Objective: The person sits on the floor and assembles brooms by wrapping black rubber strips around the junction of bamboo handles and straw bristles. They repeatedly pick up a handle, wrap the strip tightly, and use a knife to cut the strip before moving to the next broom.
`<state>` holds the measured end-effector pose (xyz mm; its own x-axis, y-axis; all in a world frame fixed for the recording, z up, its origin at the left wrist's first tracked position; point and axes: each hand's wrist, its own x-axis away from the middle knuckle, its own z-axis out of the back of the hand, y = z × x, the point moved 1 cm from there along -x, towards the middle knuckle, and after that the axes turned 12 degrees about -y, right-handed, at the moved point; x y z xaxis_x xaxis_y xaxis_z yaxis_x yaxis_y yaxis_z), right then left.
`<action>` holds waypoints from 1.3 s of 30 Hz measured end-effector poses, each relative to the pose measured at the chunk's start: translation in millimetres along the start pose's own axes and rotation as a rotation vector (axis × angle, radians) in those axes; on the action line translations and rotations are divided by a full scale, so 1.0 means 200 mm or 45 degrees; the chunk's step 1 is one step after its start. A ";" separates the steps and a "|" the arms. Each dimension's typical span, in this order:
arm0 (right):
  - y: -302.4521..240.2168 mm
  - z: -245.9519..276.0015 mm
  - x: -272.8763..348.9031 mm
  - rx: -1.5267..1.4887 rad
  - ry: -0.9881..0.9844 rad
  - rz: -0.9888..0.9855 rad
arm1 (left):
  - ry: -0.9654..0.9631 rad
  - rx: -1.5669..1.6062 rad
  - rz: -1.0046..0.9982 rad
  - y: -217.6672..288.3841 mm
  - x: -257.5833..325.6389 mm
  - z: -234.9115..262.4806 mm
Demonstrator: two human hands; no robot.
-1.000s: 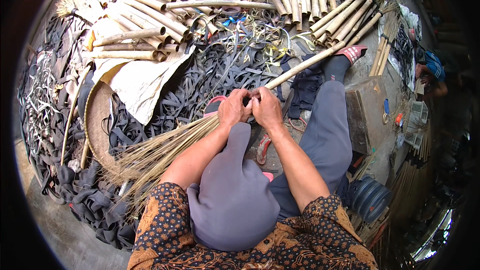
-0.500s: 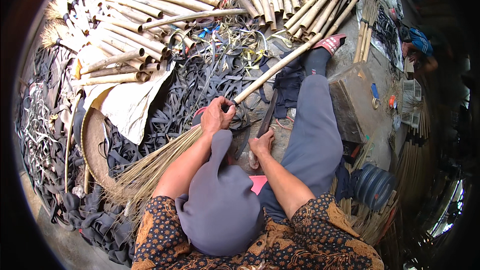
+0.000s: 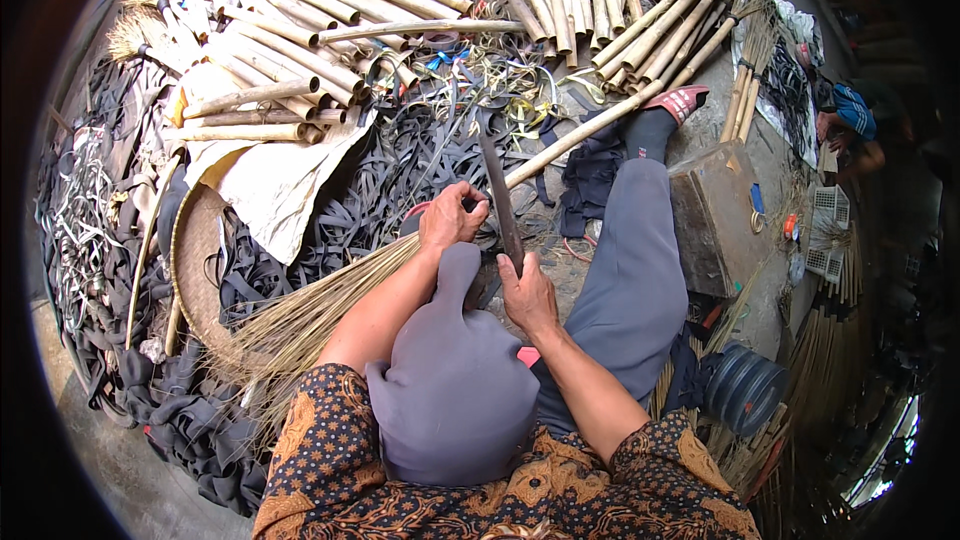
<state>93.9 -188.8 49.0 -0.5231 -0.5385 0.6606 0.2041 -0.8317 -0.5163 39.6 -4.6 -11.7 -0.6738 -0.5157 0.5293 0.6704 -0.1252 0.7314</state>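
Two bare hands worked at a broom (image 3: 330, 305) lying across the person's lap. Left hand (image 3: 452, 220) had its fingers wrapped around the binding where the bristles met the bamboo handle (image 3: 590, 130); right hand (image 3: 527, 292) gripped a long dark blade (image 3: 498, 190), pointing away over black strips (image 3: 300, 240) on the floor.

Straw-coloured broom (image 3: 300, 315). Dark grey blade (image 3: 497, 190). Grey trousers (image 3: 640, 270). Black rubber strips (image 3: 330, 210) left. Pale tan bamboo poles (image 3: 330, 10) far. Red sandal (image 3: 682, 100). Brown-and-black batik sleeves (image 3: 320, 460).
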 end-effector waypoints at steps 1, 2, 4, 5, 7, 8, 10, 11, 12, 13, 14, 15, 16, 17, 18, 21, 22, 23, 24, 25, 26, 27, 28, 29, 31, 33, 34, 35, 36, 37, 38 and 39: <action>0.00 0.01 -0.01 0.007 -0.008 -0.016 | 0.014 0.002 -0.014 0.00 0.00 0.00; 0.01 0.02 -0.03 0.030 -0.045 -0.053 | 0.015 0.007 -0.023 -0.01 0.00 0.00; 0.01 0.03 -0.04 -0.034 -0.033 -0.018 | 0.018 0.003 -0.034 -0.01 -0.01 0.00; 0.02 0.04 -0.04 -0.116 0.008 0.048 | 0.018 0.001 -0.028 -0.01 -0.01 0.00; 0.03 0.04 -0.05 -0.215 0.050 0.043 | -0.016 0.018 0.029 -0.02 -0.01 0.01; 0.03 0.05 -0.05 -0.133 0.015 0.063 | -0.001 0.027 0.010 -0.02 -0.02 0.01; 0.03 0.04 -0.06 0.081 -0.157 -0.079 | -0.022 0.038 0.005 -0.02 -0.02 0.01; 0.03 0.04 -0.06 0.067 -0.174 -0.074 | -0.040 0.065 0.040 -0.02 -0.03 0.01; 0.03 0.04 -0.06 0.007 -0.146 -0.043 | -0.033 0.053 0.002 -0.02 -0.03 0.02; 0.03 0.04 -0.05 -0.046 -0.110 -0.008 | -0.020 0.046 -0.018 -0.02 -0.03 0.02; 0.04 0.04 -0.05 -0.077 -0.075 -0.030 | -0.027 0.034 0.005 -0.02 -0.02 0.01; 0.04 0.04 -0.04 -0.091 -0.032 0.052 | -0.025 0.032 0.020 -0.02 -0.02 0.01; 0.04 0.03 -0.04 -0.083 0.030 0.092 | -0.005 0.038 -0.005 -0.03 -0.02 0.01; 0.05 0.03 -0.04 -0.046 0.031 0.094 | 0.000 0.035 -0.013 -0.03 -0.02 0.01; 0.05 0.03 -0.05 -0.001 0.028 0.093 | -0.009 0.024 -0.013 -0.03 -0.02 0.01; 0.07 0.03 -0.07 0.092 0.028 0.085 | 0.010 0.032 -0.049 -0.03 -0.03 0.01; 0.07 0.03 -0.07 0.014 -0.007 0.112 | 0.004 0.028 -0.034 -0.04 -0.03 0.00; 0.08 0.04 -0.07 -0.053 0.032 0.133 | 0.023 0.034 -0.057 -0.04 -0.02 0.01; 0.08 0.04 -0.07 -0.091 0.012 0.096 | 0.028 0.032 -0.049 -0.04 -0.02 0.00; 0.09 0.04 -0.07 0.038 -0.015 0.073 | 0.013 0.030 -0.037 -0.04 -0.02 0.00; 0.08 0.04 -0.07 0.060 -0.007 0.076 | 0.016 0.026 -0.030 -0.04 -0.02 0.00; 0.09 0.04 -0.07 0.101 -0.054 0.060 | -0.002 0.022 -0.023 -0.04 -0.02 0.00; 0.08 0.04 -0.07 0.153 -0.026 0.043 | -0.013 0.017 -0.025 -0.04 -0.03 0.00; 0.08 0.04 -0.08 0.079 0.000 0.052 | 0.023 0.012 -0.050 -0.04 -0.03 0.00; 0.08 0.05 -0.08 -0.010 0.007 0.088 | 0.072 0.025 -0.073 -0.06 -0.03 -0.01; 0.09 0.05 -0.09 0.154 -0.098 -0.045 | 0.092 0.031 -0.139 -0.07 -0.04 -0.01; 0.09 0.05 -0.09 0.152 -0.098 -0.063 | 0.054 0.033 -0.102 -0.09 -0.04 -0.02; 0.09 0.05 -0.09 0.148 -0.094 -0.052 | -0.008 0.033 -0.072 -0.10 -0.04 -0.02; 0.08 0.06 -0.10 0.162 -0.060 -0.050 | 0.013 0.048 -0.091 -0.10 -0.05 -0.02; 0.08 0.06 -0.09 0.080 -0.009 0.031 | 0.055 0.025 -0.174 -0.11 -0.04 -0.03; 0.07 0.06 -0.09 0.013 -0.017 0.075 | 0.118 -0.172 -0.186 -0.10 -0.04 -0.03; 0.07 0.06 -0.08 -0.045 0.014 0.109 | 0.175 -0.212 -0.212 -0.10 -0.04 -0.02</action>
<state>114.7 -193.0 38.0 -0.5139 -0.6060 0.6072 0.2191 -0.7771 -0.5901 32.9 -1.7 -32.7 -0.7382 -0.5851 0.3357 0.6033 -0.3499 0.7167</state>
